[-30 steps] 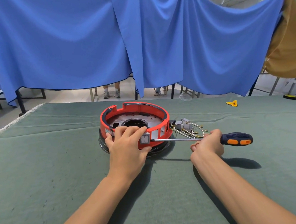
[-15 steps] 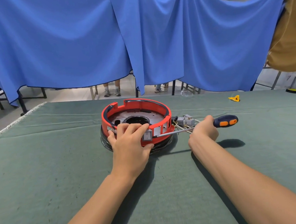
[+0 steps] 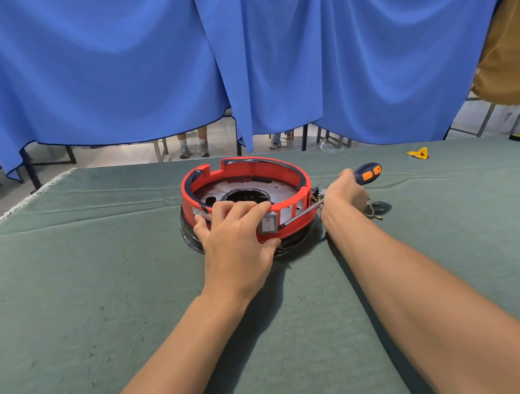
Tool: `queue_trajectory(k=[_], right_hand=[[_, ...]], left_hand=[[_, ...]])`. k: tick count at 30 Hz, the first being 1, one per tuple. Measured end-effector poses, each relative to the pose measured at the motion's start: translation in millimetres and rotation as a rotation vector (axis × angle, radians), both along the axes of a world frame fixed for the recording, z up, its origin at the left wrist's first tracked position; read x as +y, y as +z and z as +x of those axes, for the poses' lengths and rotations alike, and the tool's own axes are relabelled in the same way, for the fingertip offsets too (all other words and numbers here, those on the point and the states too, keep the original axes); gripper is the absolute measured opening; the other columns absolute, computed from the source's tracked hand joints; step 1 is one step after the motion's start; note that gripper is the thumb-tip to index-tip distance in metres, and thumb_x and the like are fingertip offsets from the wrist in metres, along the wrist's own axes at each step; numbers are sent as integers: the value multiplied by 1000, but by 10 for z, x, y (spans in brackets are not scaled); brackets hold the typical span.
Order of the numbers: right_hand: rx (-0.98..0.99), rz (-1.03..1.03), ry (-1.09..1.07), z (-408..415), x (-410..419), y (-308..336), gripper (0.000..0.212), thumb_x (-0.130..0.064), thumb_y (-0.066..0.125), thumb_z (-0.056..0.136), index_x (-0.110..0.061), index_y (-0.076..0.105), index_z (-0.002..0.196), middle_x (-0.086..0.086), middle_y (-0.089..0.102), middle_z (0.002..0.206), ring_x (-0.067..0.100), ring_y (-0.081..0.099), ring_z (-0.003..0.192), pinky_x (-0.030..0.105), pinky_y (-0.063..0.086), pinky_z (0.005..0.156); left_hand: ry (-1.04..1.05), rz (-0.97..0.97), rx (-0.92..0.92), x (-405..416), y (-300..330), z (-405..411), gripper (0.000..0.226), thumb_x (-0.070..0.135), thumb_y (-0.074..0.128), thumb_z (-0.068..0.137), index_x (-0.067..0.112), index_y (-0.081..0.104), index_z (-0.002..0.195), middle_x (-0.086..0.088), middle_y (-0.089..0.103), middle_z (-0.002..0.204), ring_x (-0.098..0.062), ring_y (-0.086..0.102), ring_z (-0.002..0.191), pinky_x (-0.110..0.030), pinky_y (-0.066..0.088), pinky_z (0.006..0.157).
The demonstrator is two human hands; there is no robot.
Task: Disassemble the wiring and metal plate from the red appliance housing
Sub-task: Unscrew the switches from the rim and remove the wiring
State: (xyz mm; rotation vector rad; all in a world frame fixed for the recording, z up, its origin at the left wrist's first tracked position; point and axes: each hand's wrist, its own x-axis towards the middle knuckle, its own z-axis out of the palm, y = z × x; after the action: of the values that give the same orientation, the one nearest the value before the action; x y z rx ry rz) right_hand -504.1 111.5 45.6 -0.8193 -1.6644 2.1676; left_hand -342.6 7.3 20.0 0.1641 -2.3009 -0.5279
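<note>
Green cloth tabletop [image 3: 104,267], blue drapes [image 3: 123,68] behind.

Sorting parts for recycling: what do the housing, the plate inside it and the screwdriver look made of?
Housing: red plastic by its moulded slots and satin sheen. Plate: probably bare metal, grey, dull shine, punched holes. Screwdriver: shiny steel shaft, navy handle with orange inserts, likely plastic or rubber. The right hand grips it; the left hand holds the housing.
</note>
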Motion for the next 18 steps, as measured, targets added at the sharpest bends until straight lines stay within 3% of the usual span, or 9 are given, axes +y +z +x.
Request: queue_trajectory(k=[2, 6, 12, 18], right_hand=[[-2, -21, 5, 22, 12, 16, 30, -36, 49, 86, -13, 49, 66, 3, 59, 74, 25, 56, 66, 35, 43, 60], [62, -166, -42, 132, 135, 0, 26, -32, 54, 83, -16, 48, 64, -4, 53, 59, 13, 51, 52, 25, 35, 46], [101, -271, -74, 336, 205, -92, 24, -36, 55, 82, -13, 57, 77, -4, 57, 63, 15, 49, 56, 28, 36, 49], [112, -276, -51, 341, 269, -90, 23, -35, 55, 84, -12, 57, 79, -5, 55, 61, 13, 47, 53, 26, 33, 45]], left_hand=[[0, -14, -8, -2, -5, 8, 57, 26, 83, 66, 25, 64, 120, 10, 63, 115, -20, 42, 112, -61, 27, 98], [-1, -42, -16, 4, -2, 19, 60, 28, 82, 67, 26, 61, 123, 11, 60, 119, -19, 42, 116, -62, 26, 100], [-25, -56, -39, -61, -14, 50, 65, 26, 79, 69, 18, 53, 128, 5, 48, 140, -15, 38, 127, -52, 24, 107], [-9, -61, 5, -68, -21, 90, 58, 25, 83, 66, 17, 62, 119, 0, 55, 132, -23, 43, 127, -54, 31, 105]])
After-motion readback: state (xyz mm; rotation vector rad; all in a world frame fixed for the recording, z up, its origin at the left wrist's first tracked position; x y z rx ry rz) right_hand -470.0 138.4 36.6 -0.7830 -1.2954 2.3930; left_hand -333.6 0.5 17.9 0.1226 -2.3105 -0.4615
